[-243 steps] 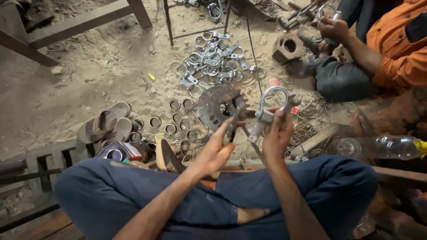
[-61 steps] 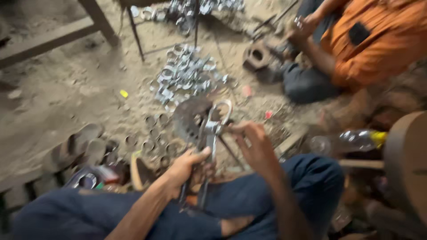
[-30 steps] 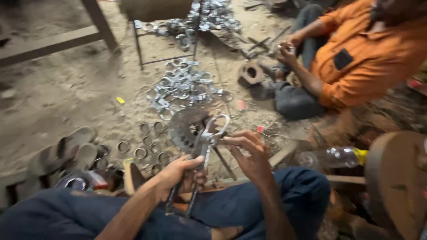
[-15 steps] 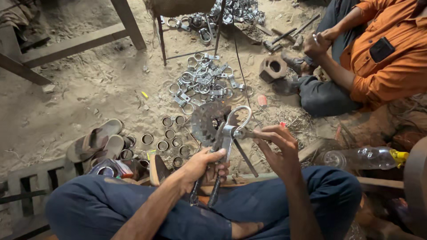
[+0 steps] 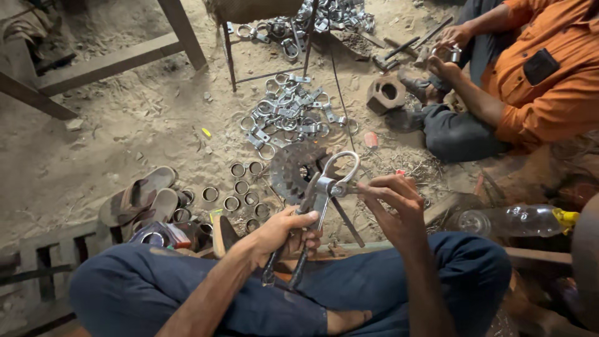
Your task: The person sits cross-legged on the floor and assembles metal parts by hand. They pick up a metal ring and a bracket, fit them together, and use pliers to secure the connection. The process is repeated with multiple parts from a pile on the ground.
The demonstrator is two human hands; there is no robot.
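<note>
Pliers gripping a metal ring clamp over the lap

The ring clamp (image 5: 340, 175), a silvery loop with a flat tab, sits above the person's crossed legs, caught at its tab in the tip of the pliers (image 5: 306, 218). The left hand (image 5: 284, 231) is wrapped tight around the pliers' handles. The right hand (image 5: 390, 200) pinches the clamp's tab end from the right with thumb and fingertips. Just beyond, on the sandy floor (image 5: 125, 118), lies a dark toothed gear (image 5: 293, 165), with a row of short metal rings (image 5: 240, 190) to its left and a heap of finished clamps (image 5: 287, 112) farther off. A pair of sandals (image 5: 140, 200) rests at the near left. At the far right a co-worker in an orange shirt (image 5: 549, 87) sits handling a small part, and a clear plastic bottle (image 5: 511, 219) lies on its side near the right
</note>
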